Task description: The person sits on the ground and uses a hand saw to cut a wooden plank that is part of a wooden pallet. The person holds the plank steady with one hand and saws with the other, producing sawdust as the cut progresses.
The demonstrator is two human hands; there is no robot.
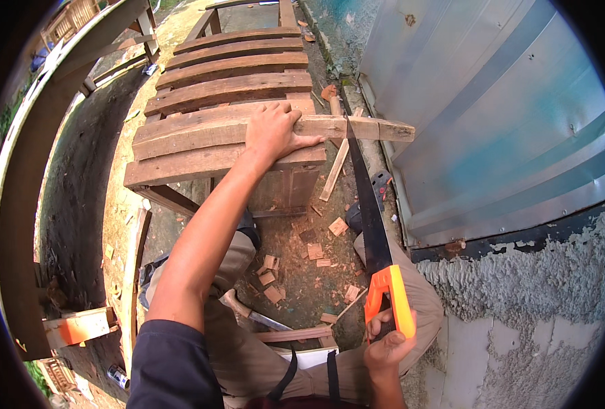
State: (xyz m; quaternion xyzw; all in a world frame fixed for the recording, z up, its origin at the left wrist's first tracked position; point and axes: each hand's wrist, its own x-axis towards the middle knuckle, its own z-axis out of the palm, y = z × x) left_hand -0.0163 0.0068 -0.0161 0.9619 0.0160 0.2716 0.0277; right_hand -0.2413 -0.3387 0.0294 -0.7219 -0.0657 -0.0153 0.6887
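Note:
A wooden board lies crosswise on a slatted wooden bench, its right end sticking out past the bench's edge. My left hand grips the board from above near that edge, fingers over the far side and thumb toward the right. In my right hand is the orange handle of a handsaw. Its dark blade runs away from me, and the tip end meets the overhanging part of the board, right of my left thumb. How deep the teeth sit in the wood cannot be made out.
Several wood offcuts and shavings litter the ground between my legs. A wooden-handled blade lies there too. Close on the right stands a metal sheet above a rough wall. A long wooden frame runs along the left.

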